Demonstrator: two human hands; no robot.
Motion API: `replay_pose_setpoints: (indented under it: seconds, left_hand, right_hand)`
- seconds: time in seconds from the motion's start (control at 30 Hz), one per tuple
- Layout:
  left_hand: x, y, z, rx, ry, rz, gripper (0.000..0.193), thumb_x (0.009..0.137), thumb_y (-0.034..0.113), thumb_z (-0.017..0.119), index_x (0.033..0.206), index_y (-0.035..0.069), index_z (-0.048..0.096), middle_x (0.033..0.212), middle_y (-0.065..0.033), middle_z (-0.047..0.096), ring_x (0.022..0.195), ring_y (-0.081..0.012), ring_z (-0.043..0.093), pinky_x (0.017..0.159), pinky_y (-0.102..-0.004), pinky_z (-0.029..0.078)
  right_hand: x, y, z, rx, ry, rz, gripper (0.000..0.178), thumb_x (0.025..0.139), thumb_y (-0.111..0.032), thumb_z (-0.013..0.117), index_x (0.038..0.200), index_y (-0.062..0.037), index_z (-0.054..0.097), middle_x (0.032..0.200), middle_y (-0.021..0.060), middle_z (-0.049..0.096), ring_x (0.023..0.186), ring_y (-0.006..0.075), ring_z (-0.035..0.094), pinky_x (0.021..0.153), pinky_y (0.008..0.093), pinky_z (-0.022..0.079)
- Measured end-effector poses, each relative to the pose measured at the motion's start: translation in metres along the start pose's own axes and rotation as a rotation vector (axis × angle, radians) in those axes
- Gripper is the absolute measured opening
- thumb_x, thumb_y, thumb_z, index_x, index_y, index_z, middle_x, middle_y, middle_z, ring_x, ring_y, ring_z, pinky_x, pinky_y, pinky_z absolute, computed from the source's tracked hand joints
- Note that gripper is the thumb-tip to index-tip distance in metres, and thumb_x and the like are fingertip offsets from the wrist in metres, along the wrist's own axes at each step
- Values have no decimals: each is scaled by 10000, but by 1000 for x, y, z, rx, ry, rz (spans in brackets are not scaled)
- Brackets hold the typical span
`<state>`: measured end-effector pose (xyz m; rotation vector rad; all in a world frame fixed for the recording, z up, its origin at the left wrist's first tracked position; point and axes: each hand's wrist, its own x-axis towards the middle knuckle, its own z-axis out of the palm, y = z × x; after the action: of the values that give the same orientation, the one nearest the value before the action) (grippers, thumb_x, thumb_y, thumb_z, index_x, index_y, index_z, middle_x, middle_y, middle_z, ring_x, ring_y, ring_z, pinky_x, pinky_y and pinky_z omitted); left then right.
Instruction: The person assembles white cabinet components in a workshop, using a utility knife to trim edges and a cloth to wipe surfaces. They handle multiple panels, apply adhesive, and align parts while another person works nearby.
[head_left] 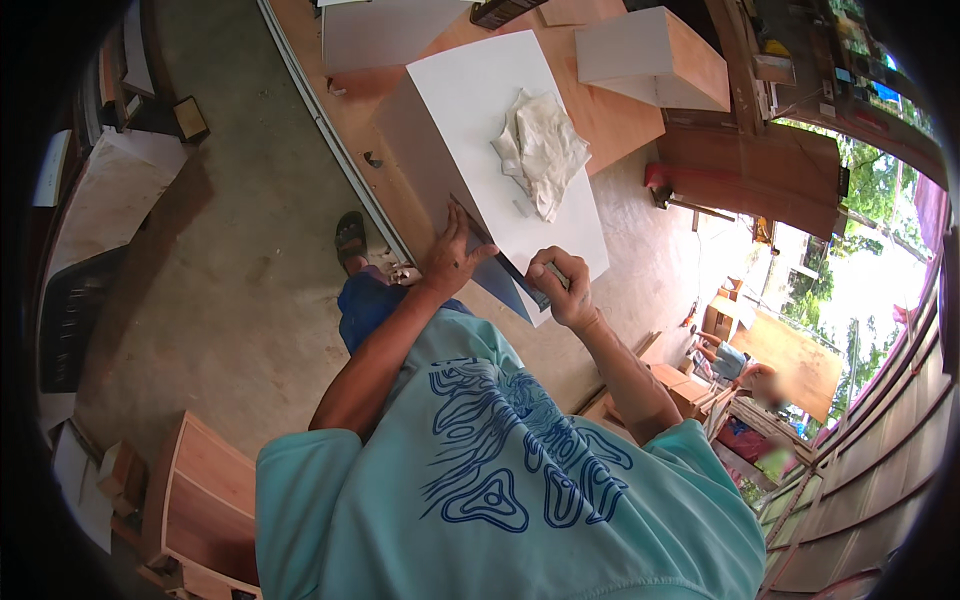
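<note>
A white box-shaped panel piece [480, 80] stands before me, its white face up and its left side in shadow. My right hand [562, 288] is closed round the near end of a long, thin dark tool [508, 262], whose exact kind I cannot make out. The tool lies along the box's left edge. My left hand [455, 258] rests with fingers stretched out against the box's side, beside the tool. On the white face lie a crumpled whitish cloth [541, 150] and a small pale block [523, 206].
The box stands on a brown wooden work table [395, 215] with a metal-edged left side. Another white-and-wood box [655, 60] sits at the back right. A wooden cabinet [205, 490] stands lower left. Farther right, another person [725, 360] is among boards.
</note>
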<state>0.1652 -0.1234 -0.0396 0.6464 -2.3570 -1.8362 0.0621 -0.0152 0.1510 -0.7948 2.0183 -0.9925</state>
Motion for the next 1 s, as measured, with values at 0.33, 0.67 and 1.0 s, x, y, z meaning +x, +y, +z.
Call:
replay_pose_setpoints:
  seconds: [0.33, 0.67, 1.0]
  left_hand:
    - [-47, 28, 53, -18, 50, 68, 1046, 815, 593, 574, 1380, -189, 170, 1432, -425, 142, 1306, -512, 310, 1035, -441, 389]
    - [-80, 11, 81, 51, -269, -249, 750, 896, 395, 590, 1344, -144, 323, 1385, -373, 333, 1239, -485, 422, 999, -437, 418]
    - [-59, 90, 81, 895, 137, 387, 618, 946, 395, 492, 1306, -105, 437, 1421, -313, 343, 1326, -474, 313, 1079, -544, 273]
  right_hand:
    - [-75, 33, -16, 61, 26, -18, 147, 898, -114, 551, 793, -12, 561, 646, 40, 571, 572, 105, 523, 543, 262, 426]
    - [-161, 96, -21, -155, -73, 114, 217, 911, -192, 565, 817, 2, 591, 629, 100, 589, 600, 181, 581, 570, 310, 454]
    - [-355, 364, 16, -253, 321, 736, 266, 818, -235, 584, 892, 8, 664, 925, 251, 663, 918, 386, 643, 808, 428, 513]
